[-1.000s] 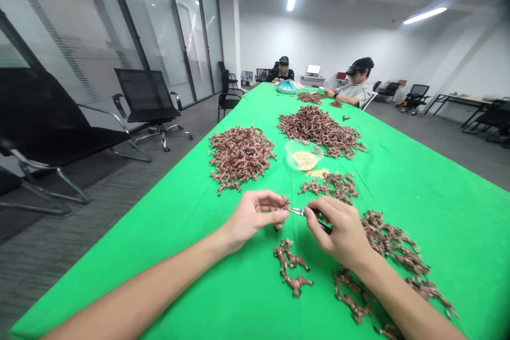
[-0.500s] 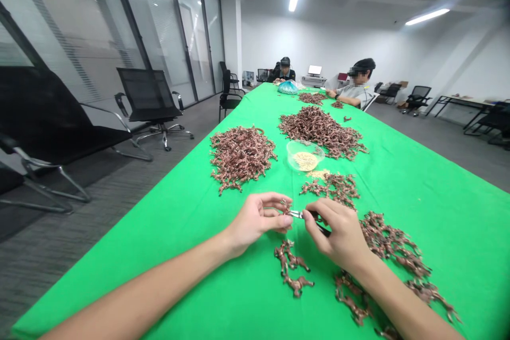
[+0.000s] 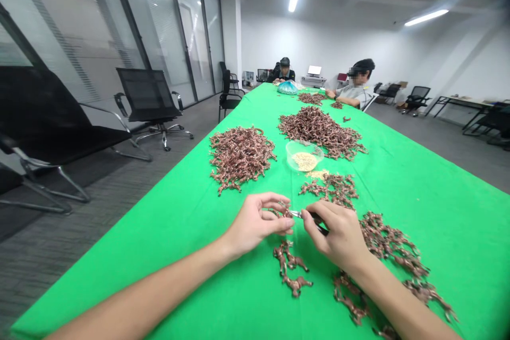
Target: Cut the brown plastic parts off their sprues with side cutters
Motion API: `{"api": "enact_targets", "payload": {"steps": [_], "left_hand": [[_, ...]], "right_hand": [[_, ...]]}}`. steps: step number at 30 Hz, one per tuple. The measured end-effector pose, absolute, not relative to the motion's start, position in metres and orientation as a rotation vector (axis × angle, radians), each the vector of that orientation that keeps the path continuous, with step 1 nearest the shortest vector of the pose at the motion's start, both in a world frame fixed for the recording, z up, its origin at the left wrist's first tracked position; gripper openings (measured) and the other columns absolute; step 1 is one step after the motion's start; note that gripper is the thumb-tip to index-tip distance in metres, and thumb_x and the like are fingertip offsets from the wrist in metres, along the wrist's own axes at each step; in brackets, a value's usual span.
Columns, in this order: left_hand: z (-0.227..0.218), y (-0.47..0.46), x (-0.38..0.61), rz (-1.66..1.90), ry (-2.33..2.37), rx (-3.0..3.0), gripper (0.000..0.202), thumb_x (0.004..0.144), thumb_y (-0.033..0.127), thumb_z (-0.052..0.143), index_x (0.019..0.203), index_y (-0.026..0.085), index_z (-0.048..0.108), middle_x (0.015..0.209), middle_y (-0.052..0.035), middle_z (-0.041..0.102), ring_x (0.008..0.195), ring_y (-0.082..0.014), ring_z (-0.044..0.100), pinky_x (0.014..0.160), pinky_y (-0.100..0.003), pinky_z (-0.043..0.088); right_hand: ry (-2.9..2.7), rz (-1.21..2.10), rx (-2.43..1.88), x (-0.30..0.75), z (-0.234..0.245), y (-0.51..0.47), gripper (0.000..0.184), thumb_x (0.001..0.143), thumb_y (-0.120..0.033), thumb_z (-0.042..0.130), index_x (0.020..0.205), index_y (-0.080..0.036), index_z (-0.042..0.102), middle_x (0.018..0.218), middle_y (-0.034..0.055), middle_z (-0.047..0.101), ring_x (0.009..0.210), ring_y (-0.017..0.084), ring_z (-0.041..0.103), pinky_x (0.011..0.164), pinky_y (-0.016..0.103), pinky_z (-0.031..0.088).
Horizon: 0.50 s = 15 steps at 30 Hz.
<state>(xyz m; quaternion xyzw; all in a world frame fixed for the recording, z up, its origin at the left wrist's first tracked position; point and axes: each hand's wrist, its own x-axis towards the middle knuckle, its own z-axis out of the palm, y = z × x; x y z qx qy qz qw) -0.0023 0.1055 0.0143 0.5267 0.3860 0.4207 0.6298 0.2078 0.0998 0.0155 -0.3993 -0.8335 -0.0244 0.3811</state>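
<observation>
My left hand [image 3: 255, 222] pinches a small copper-brown figure [image 3: 283, 207] between thumb and fingers, just above the green table [image 3: 191, 234]. My right hand [image 3: 338, 234] grips a small metal tool with a black handle [image 3: 308, 216], and its tip touches that figure. Two loose brown figures [image 3: 290, 268] lie on the cloth right below my hands. More of them trail under my right forearm [image 3: 394, 255].
Piles of brown figures lie ahead: one left [image 3: 240, 155], one far centre [image 3: 321, 130], a small one [image 3: 331, 186]. A clear bowl of pale bits [image 3: 304, 156] stands between them. Two people sit at the far end. Black chairs [image 3: 147, 101] line the glass wall.
My hands stayed together at the same spot; the left fingers shifted slightly round the figure while the tool tip kept against it.
</observation>
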Motion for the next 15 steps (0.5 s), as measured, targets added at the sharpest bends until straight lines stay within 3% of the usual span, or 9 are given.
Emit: {"api": "enact_targets", "payload": {"steps": [7,15], "left_hand": [[0.0151,0.1061,-0.0046,0.941,0.844,1.153,0.059,0.065,0.024,0.089,0.116,0.011,0.063,0.087,-0.0100,0.077,0.070,-0.0207,0.075,0.069,-0.032,0.062],[0.0179,0.1091,-0.0120,0.819,0.841,1.247,0.066,0.064,0.025,0.089,0.124,0.011,0.065,0.091,-0.0129,0.078,0.056,-0.0143,0.070,0.054,-0.023,0.056]], "right_hand": [[-2.165,-0.060,-0.990,0.2118,0.0168,0.1007,0.026,0.099,-0.029,0.050,0.081,-0.017,0.066,0.068,0.0027,0.060,0.060,0.014,0.054,0.059,0.027,0.036],[-2.238,-0.059,-0.903,0.2169,0.0218,0.1009,0.024,0.098,-0.028,0.051,0.083,-0.017,0.066,0.067,0.0022,0.057,0.059,0.014,0.051,0.057,0.027,0.034]]}}
